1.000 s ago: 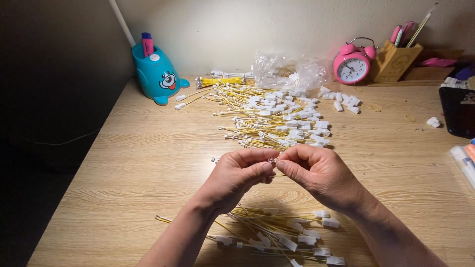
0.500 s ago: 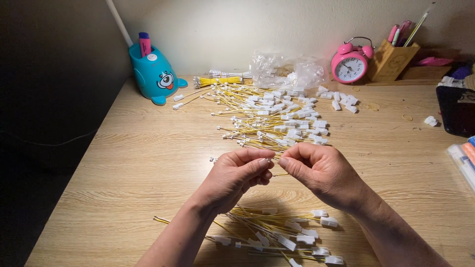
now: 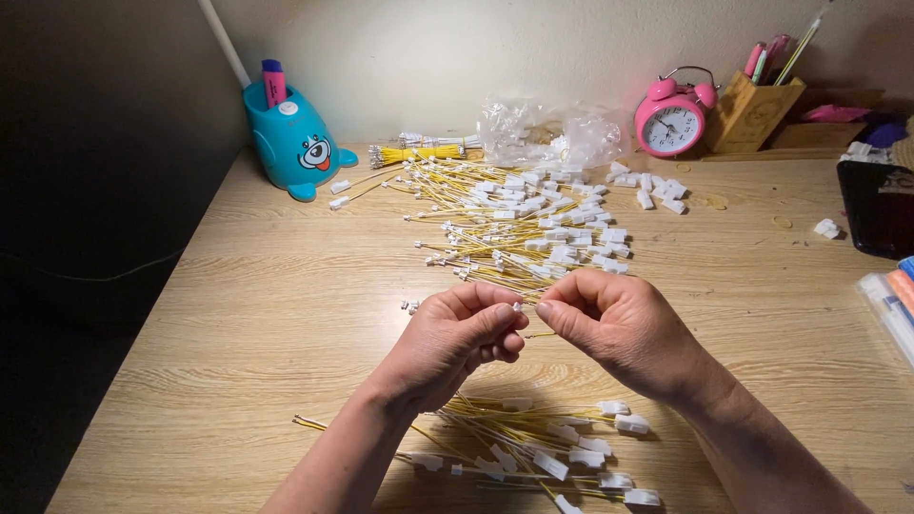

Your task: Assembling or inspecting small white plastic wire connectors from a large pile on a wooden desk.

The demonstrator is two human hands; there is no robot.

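Yellow wire (image 3: 539, 334) with a white plug (image 3: 517, 307) is pinched between left hand (image 3: 455, 340) and right hand (image 3: 619, 328), above a pile (image 3: 533, 447).

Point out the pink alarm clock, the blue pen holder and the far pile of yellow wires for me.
pink alarm clock (image 3: 667, 123), head view, on its dial face.
blue pen holder (image 3: 293, 143), head view, on the front of its body.
far pile of yellow wires (image 3: 519, 224), head view, on the middle of the heap.

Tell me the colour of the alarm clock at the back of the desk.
Pink, with a white face; the alarm clock shows in the head view.
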